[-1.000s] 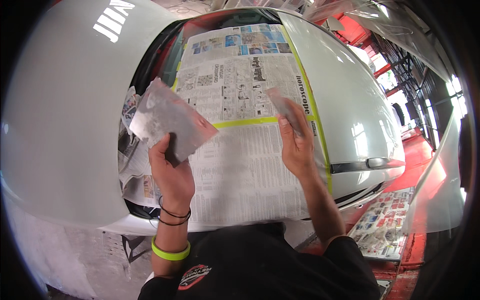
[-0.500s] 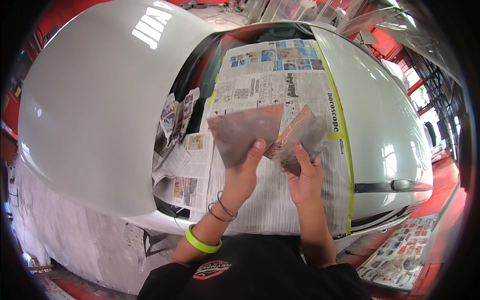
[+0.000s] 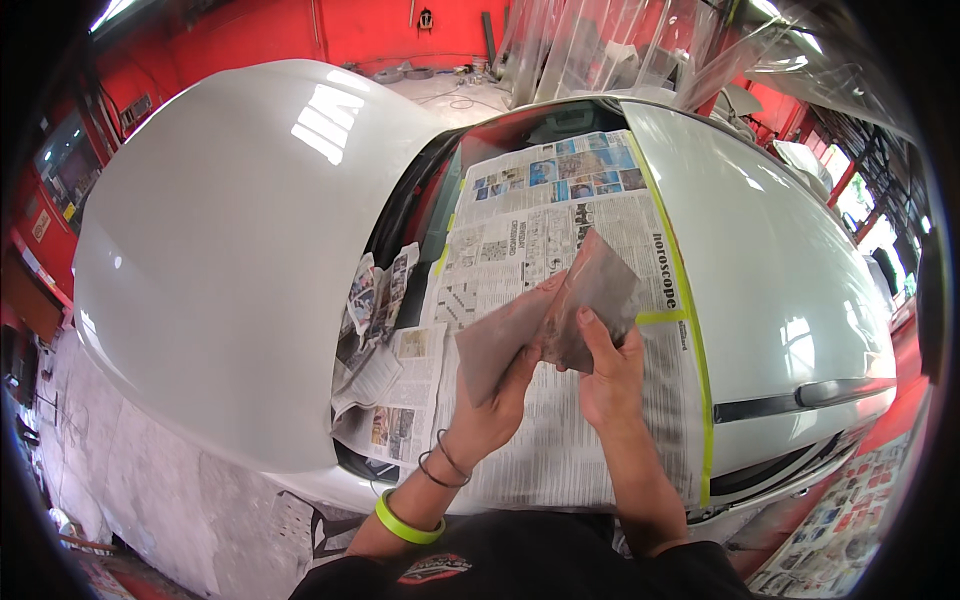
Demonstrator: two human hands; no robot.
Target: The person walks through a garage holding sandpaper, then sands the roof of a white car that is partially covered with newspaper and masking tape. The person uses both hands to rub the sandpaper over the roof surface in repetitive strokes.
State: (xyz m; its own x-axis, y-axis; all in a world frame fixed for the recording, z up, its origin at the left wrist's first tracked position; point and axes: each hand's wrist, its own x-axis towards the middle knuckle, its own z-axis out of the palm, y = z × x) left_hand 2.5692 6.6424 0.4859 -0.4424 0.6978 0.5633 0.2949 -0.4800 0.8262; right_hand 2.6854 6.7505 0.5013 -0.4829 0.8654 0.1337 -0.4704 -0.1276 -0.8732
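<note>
My left hand (image 3: 507, 388) is closed on a worn, grey-brown piece of sandpaper (image 3: 495, 345), with the thumb near its lower edge. A second piece of sandpaper (image 3: 603, 285), reddish along its side, is pinched in my right hand (image 3: 612, 372), the thumb flat on its face. Both pieces meet at their inner edges in a V shape, held in front of me above newspaper (image 3: 560, 420) that covers a car's windshield. Some fingers of each hand are hidden behind the sheets.
The white car's hood (image 3: 230, 250) lies to the left, its roof (image 3: 770, 260) to the right. Yellow-green tape (image 3: 700, 420) edges the newspaper. Crumpled newspaper (image 3: 370, 310) sits by the hood's rear edge. Clear plastic sheeting (image 3: 590, 50) hangs at the back.
The two sandpaper pieces were fanned apart and now lean together at their inner edges. The left one has tilted and dropped lower. My view has tipped up, showing more red wall.
</note>
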